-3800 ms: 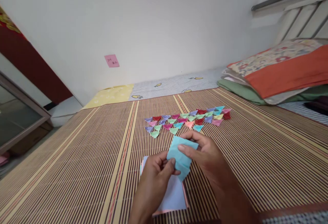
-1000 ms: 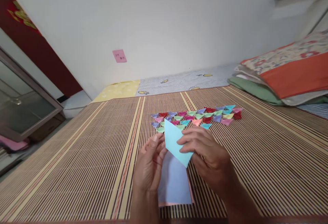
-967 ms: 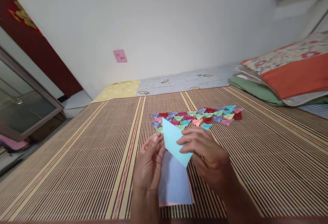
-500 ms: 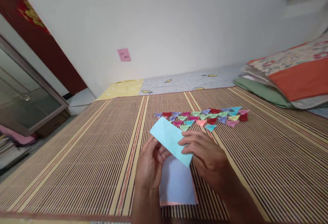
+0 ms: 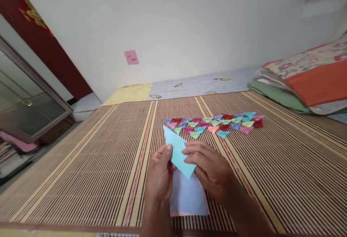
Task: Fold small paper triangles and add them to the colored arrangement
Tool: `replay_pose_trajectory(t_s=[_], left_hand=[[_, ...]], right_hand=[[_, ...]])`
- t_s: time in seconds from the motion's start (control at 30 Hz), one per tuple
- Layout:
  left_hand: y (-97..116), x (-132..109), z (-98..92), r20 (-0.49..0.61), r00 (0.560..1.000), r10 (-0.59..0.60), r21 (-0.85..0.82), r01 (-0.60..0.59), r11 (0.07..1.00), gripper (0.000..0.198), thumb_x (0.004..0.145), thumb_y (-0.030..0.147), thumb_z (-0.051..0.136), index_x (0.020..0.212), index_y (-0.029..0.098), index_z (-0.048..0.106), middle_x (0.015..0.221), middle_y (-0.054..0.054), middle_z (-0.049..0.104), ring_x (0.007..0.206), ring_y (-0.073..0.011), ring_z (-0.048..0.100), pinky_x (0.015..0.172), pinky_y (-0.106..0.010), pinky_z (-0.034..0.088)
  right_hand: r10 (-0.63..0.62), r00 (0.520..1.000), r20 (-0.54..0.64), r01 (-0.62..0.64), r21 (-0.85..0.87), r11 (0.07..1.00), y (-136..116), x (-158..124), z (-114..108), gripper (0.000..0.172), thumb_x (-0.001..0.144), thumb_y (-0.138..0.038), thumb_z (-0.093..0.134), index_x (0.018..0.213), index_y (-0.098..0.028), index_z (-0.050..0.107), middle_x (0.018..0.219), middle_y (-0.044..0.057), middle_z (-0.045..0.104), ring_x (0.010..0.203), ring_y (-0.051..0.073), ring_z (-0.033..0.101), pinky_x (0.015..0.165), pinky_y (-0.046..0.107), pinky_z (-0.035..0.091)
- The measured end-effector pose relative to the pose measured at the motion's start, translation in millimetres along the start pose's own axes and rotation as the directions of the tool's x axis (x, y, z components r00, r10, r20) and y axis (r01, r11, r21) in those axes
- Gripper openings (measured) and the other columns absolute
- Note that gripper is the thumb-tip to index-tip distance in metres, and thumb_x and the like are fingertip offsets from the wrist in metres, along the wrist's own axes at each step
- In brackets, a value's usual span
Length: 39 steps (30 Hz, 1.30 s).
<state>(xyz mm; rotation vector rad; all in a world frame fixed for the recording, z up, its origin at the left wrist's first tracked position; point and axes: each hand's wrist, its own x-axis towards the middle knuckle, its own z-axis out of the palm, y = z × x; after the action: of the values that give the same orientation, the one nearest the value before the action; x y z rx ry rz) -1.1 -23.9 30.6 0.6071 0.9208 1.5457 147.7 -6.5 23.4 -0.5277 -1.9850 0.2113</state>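
A light-blue sheet of paper [image 5: 177,150] is held up between both hands, one end now slanting to a point at its upper left. My left hand [image 5: 159,173] grips its left edge, thumb pressed on the front. On the right part of the sheet lie the fingers of my right hand [image 5: 213,163], its thumb hidden behind. Beneath them a stack of coloured paper [image 5: 188,197] rests on the striped mat [image 5: 108,168], a pale blue-violet sheet on top. Beyond the hands, several small folded paper pieces [image 5: 214,129] in many colours lie in rows.
Folded bedding [image 5: 320,81] and a green cushion [image 5: 279,96] are piled at the right. Behind the mat runs a checked cloth [image 5: 187,85] along the white wall, which bears a pink note [image 5: 131,57]. A glass-fronted cabinet [image 5: 29,96] stands at the left.
The sheet's upper-left corner has been folded over, turning the square end into a point. My left thumb has come onto its front. Both hands with the paper shifted slightly.
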Motion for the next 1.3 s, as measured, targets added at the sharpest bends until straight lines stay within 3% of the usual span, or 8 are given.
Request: replay_pose_trajectory(t_s=[0.17, 0.3, 0.47, 0.6, 0.7, 1.1, 1.23, 1.3], left_hand=[[-1.3, 3.3, -3.7, -0.069, 0.996, 0.047, -0.001, -0.047, 0.999, 0.036, 0.065, 0.039, 0.09, 0.078, 0.013, 0.068, 0.066, 0.001, 0.067, 0.057, -0.0117, 0.061, 0.056, -0.023, 0.05], [0.3, 1.2, -0.1, 0.036, 0.999, 0.02, -0.011, -0.02, 1.0, 0.028, 0.07, 0.031, 0.088, 0.082, 0.013, 0.072, 0.067, 0.001, 0.067, 0.055, -0.0083, 0.057, 0.051, -0.018, 0.045], [-0.4, -2.3, 3.0, 0.135, 0.988, 0.068, 0.034, -0.074, 0.997, 0.016, 0.081, 0.028, 0.08, 0.084, 0.013, 0.075, 0.069, -0.001, 0.069, 0.057, -0.0089, 0.059, 0.054, -0.018, 0.048], [-5.2, -4.0, 0.2, 0.208, 0.977, 0.057, 0.152, -0.09, 0.984, 0.025, 0.091, 0.036, 0.07, 0.102, 0.015, 0.077, 0.092, -0.008, 0.077, 0.081, -0.0181, 0.072, 0.073, -0.028, 0.059], [-8.0, -4.2, -1.2, 0.255, 0.966, 0.03, 0.221, -0.089, 0.971, 0.025, 0.092, 0.037, 0.069, 0.103, 0.016, 0.077, 0.098, -0.009, 0.078, 0.088, -0.0204, 0.073, 0.08, -0.032, 0.06], [-10.5, -0.8, -0.7, 0.268, 0.963, -0.004, 0.234, -0.062, 0.97, 0.027, 0.086, 0.027, 0.076, 0.11, 0.016, 0.078, 0.105, -0.01, 0.078, 0.092, -0.0222, 0.074, 0.076, -0.031, 0.062], [-9.8, -1.8, -1.6, 0.279, 0.96, -0.019, 0.247, -0.052, 0.968, 0.027, 0.085, 0.026, 0.076, 0.11, 0.015, 0.078, 0.103, -0.01, 0.079, 0.091, -0.0223, 0.074, 0.073, -0.029, 0.062], [-9.4, -2.1, -0.9, 0.289, 0.957, -0.027, 0.256, -0.05, 0.965, 0.027, 0.085, 0.028, 0.077, 0.109, 0.015, 0.078, 0.103, -0.01, 0.079, 0.088, -0.0215, 0.074, 0.073, -0.029, 0.062]], right_hand=[[0.005, 1.0, -0.011, -0.007, -0.16, 0.987, 3.8, 0.7, -3.3, 0.027, 0.089, 0.001, 0.052, 0.092, -0.021, 0.068, 0.102, 0.008, 0.069, 0.108, 0.025, 0.063, 0.09, 0.045, 0.054], [-0.007, 1.0, -0.022, 0.002, -0.215, 0.977, 4.4, 0.9, -3.9, 0.024, 0.091, -0.001, 0.053, 0.093, -0.019, 0.069, 0.102, 0.01, 0.069, 0.109, 0.027, 0.061, 0.09, 0.048, 0.051], [0.151, 0.983, -0.101, -0.167, -0.165, 0.972, 3.3, 1.0, -0.5, 0.012, 0.095, -0.02, 0.064, 0.083, -0.02, 0.066, 0.103, 0.009, 0.064, 0.101, 0.027, 0.06, 0.086, 0.045, 0.052], [0.282, 0.939, -0.195, -0.305, -0.098, 0.947, 4.1, -0.3, 0.8, 0.015, 0.095, -0.02, 0.062, 0.08, -0.021, 0.059, 0.103, 0.009, 0.062, 0.098, 0.024, 0.064, 0.082, 0.039, 0.054], [0.32, 0.927, -0.198, -0.337, -0.058, 0.94, 5.8, -2.3, 0.7, 0.016, 0.095, -0.018, 0.06, 0.08, -0.022, 0.057, 0.093, 0.006, 0.062, 0.09, 0.022, 0.064, 0.076, 0.035, 0.053], [0.469, 0.852, -0.234, -0.474, 0.035, 0.88, 4.7, -1.7, -3.1, 0.016, 0.092, -0.019, 0.062, 0.077, -0.021, 0.058, 0.075, 0.0, 0.061, 0.067, 0.016, 0.054, 0.064, 0.031, 0.044], [0.544, 0.81, -0.222, -0.533, 0.11, 0.839, 4.7, -3.6, -3.2, 0.004, 0.091, -0.023, 0.065, 0.092, -0.02, 0.065, 0.08, 0.0, 0.066, 0.069, 0.016, 0.058, 0.065, 0.03, 0.047], [0.586, 0.79, -0.183, -0.561, 0.174, 0.81, 4.4, -4.1, -4.0, 0.011, 0.09, -0.025, 0.067, 0.1, -0.02, 0.066, 0.081, 0.0, 0.066, 0.071, 0.016, 0.06, 0.065, 0.029, 0.048]])
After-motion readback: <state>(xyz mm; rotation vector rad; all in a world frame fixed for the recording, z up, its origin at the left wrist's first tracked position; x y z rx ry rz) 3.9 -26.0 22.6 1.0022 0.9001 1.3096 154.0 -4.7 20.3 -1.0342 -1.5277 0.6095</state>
